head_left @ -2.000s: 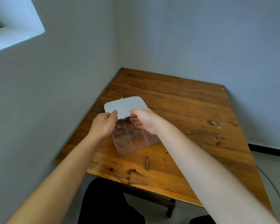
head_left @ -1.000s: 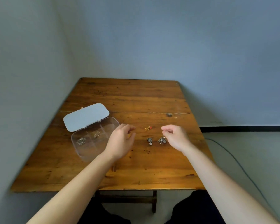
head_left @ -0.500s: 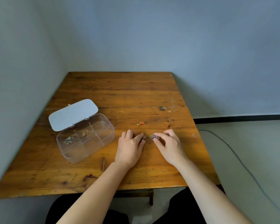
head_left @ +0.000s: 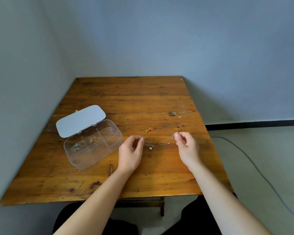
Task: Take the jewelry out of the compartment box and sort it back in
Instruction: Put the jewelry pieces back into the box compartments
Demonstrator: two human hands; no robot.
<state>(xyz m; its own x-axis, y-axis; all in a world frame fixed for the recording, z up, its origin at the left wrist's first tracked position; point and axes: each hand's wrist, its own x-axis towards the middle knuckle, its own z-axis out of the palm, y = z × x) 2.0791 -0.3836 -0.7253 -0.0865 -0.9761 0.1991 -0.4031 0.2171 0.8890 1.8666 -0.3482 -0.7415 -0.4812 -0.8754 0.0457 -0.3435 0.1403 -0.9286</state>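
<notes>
A clear compartment box [head_left: 98,158] lies open on the left of the wooden table [head_left: 126,92], its white lid [head_left: 80,120] folded back. Two compartments each hold a small tangle of chain jewelry [head_left: 76,147], the second being a chain [head_left: 94,139]. My left hand [head_left: 131,152] pinches one end of a thin silver necklace with a small pendant [head_left: 150,147]. My right hand [head_left: 187,146] pinches the end of a fine silver chain [head_left: 165,142] that trails on the table. A gold piece with a red bead [head_left: 149,130] lies just beyond my hands.
Walls close the table on the left and behind. A dark knot [head_left: 172,114] marks the wood at the right rear. A cable [head_left: 255,168] runs across the floor to the right. A small stick-like mark [head_left: 111,169] lies near the box's front corner.
My hands, pressed together on the jewelry pile half a second ago, have moved apart, each lifting a chain end. Two seconds ago both hands were at the box.
</notes>
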